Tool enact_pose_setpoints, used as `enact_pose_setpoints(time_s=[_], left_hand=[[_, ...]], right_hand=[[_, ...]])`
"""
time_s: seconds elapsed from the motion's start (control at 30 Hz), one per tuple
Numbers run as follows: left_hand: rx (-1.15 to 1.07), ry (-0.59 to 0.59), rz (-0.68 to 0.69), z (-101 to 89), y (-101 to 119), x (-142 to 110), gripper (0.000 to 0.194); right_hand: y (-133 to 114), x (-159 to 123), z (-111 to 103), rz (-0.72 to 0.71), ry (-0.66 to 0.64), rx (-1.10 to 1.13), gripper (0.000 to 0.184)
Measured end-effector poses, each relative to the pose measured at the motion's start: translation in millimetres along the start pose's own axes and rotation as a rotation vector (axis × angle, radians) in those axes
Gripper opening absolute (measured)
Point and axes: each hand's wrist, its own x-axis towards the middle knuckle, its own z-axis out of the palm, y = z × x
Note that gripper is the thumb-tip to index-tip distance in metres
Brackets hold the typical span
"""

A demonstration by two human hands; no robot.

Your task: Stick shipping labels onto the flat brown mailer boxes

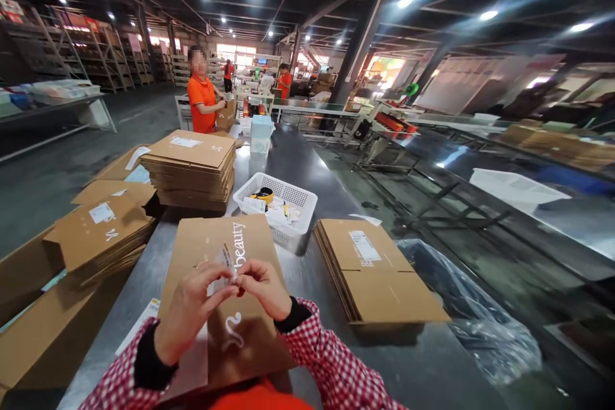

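My left hand [195, 304] pinches a small white slip [225, 257] between thumb and fingers. From the other side, my right hand [262, 285] closes thumb and forefinger at the slip's lower edge, and the fingertips of both hands nearly meet. Whether the slip is a label or plain paper I cannot tell. Beneath the hands lies a flat brown carton [192, 240] with white "beauty" lettering and a white squiggle. A white sheet partly shows on the carton under my left wrist.
A white perforated basket [307, 205] holds a tape roll [264, 194] and small items. Flattened cartons are stacked at left [192, 173] and right [384, 288]. An open carton [62, 333] stands left of the metal table [331, 307]. A co-worker in orange [202, 99] handles a box.
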Motion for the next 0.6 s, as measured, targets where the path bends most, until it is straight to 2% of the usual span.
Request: enact_pose_setpoints(time_s=[0.07, 0.17, 0.23, 0.33, 0.4, 0.5, 0.6], left_hand=[[-0.034, -0.073, -0.020, 5.6, 7, 7, 0.016], [-0.104, -0.074, -0.034, 15.3, 6, 21, 0.018], [-0.114, -0.067, 0.008, 24.5, -1, 35, 0.021], [0.042, -0.024, 0.162, 44.2, -18, 69, 0.025], [0.162, 0.002, 0.238, 61.1, -33, 98, 0.028], [0.273, -0.025, 0.264, 89.1, -54, 143, 0.027], [0.383, -0.086, 0.284, 117.6, -71, 176, 0.026]], right_hand=[[-2, 1, -7, -0.078, 0.024, -0.077, 0.020], [-7, 8, -24, -0.234, 0.041, -0.304, 0.012], [-10, 21, -41, -0.323, 0.049, -0.469, 0.009], [-11, 59, -77, -0.388, 0.057, -0.588, 0.011], [-8, 94, -106, -0.377, 0.086, -0.613, 0.012], [-1, 145, -145, -0.307, 0.172, -0.667, 0.010], [10, 178, -175, -0.264, 0.250, -0.703, 0.011]])
